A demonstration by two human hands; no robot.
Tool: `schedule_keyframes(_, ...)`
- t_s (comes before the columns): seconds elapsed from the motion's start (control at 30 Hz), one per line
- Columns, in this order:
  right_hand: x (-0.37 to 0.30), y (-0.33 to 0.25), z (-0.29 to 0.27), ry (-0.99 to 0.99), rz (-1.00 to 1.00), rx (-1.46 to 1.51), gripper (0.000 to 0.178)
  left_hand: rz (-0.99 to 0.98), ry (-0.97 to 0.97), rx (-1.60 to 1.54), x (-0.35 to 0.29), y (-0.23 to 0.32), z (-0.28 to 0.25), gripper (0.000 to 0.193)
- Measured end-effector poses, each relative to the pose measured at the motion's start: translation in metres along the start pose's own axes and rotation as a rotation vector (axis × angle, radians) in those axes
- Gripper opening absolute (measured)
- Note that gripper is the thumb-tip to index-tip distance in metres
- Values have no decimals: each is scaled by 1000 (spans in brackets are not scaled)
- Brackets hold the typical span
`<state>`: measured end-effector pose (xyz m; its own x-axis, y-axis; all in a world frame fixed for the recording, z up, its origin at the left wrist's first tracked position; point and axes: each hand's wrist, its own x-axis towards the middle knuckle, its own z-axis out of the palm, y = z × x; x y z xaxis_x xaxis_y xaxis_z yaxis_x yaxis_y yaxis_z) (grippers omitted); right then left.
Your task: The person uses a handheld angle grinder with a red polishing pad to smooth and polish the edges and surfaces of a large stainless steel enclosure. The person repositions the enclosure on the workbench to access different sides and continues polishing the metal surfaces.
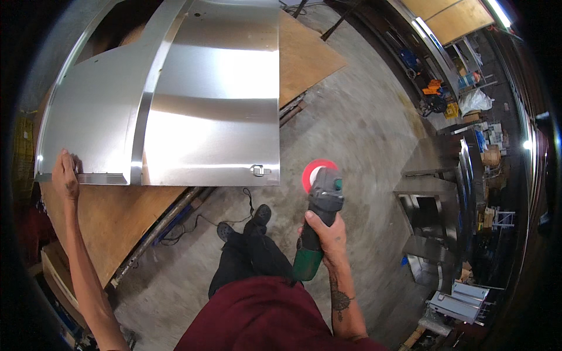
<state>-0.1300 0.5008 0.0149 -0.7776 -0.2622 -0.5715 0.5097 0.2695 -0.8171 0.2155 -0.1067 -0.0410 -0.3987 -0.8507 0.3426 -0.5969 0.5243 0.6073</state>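
My right hand [329, 237] is wrapped round the body of a green and black angle grinder [324, 198], held out over the floor to the right of the metalwork. A red disc [310, 172] with a pale centre sits at the grinder's far end, apart from any surface. At the left, my left hand [65, 178] grips the near corner edge of a large shiny sheet-metal piece [99, 123], its fingers closed on the rim. That piece has a raised lengthwise fold, a cut-out at the far left, and a small metal latch [258, 171] near its front right corner.
A plywood-topped table [111, 225] carries the metalwork. Below it, a dark cable [205, 217] trails over the concrete floor [374, 234] by my feet. Stacked metal panels [430, 193] stand at the right, before cluttered shelving with a white plastic bag [475, 102].
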Motion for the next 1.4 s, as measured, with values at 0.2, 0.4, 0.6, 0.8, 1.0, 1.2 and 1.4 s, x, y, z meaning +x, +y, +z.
schedule_keyframes(0.2,-28,-5,-31,-106,53,149,63,16,0,98,3,2,-5,52)
schedule_keyframes(0.4,-16,28,-34,-130,-47,-127,58,-21,8,-7,-1,13,-1,48)
schedule_keyframes(0.6,-29,50,-2,-103,-130,63,54,-8,13,-128,-6,10,-1,45)
schedule_keyframes(0.8,-31,69,37,101,69,45,52,-12,-31,-172,-11,23,1,44)
schedule_keyframes(1.0,-31,82,56,221,-42,-208,54,-53,10,-224,-13,27,4,44)
schedule_keyframes(1.2,-35,71,65,205,-27,-263,54,52,11,-88,-11,22,1,44)
schedule_keyframes(1.4,-33,72,69,205,-30,-230,56,56,-4,-76,-13,39,-1,45)
